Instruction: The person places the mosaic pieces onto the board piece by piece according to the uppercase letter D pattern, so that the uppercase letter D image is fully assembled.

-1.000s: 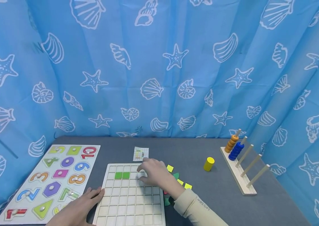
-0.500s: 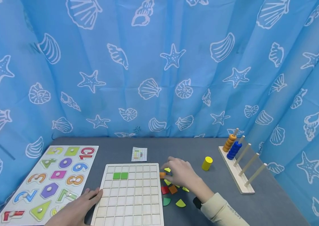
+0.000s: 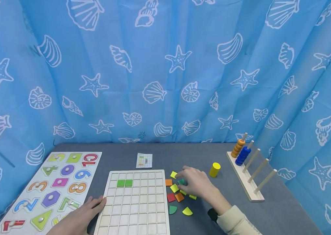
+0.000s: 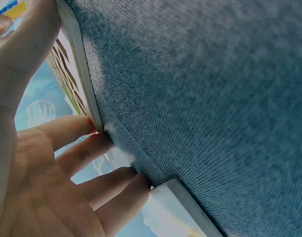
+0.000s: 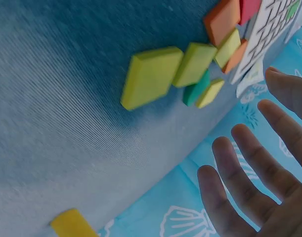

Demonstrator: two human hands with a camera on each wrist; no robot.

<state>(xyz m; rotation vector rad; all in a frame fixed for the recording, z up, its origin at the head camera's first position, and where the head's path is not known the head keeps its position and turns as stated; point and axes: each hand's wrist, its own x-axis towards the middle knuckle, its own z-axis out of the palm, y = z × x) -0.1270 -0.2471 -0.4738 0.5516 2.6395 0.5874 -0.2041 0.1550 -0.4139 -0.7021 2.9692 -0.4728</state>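
My left hand (image 3: 87,212) rests against the left edge of a wooden grid board (image 3: 136,209). In the left wrist view its fingertips (image 4: 101,140) touch the board's side and the thumb lies along that same edge. Two green square tiles (image 3: 124,183) sit side by side in the board's second row. My right hand (image 3: 196,182) hovers over loose flat pieces right of the board, fingers loosely spread and holding nothing. Around it lie yellow tiles (image 3: 174,188), orange tiles (image 3: 169,182), a red tile (image 3: 171,197) and green rounded pieces (image 3: 172,209). Part of the pile is hidden under the hand.
A printed pattern card (image 3: 144,160) lies behind the board. To the left is a number-and-shape puzzle (image 3: 46,189). At the right stand a yellow cylinder (image 3: 215,170) and a wooden peg rack (image 3: 246,178) with orange and blue beads. A blue shell-print curtain (image 3: 165,71) hangs behind the table.
My right hand has moved from over the board rightward to the loose pieces, then slightly farther right, uncovering an orange tile. My left hand stays at the board's edge.
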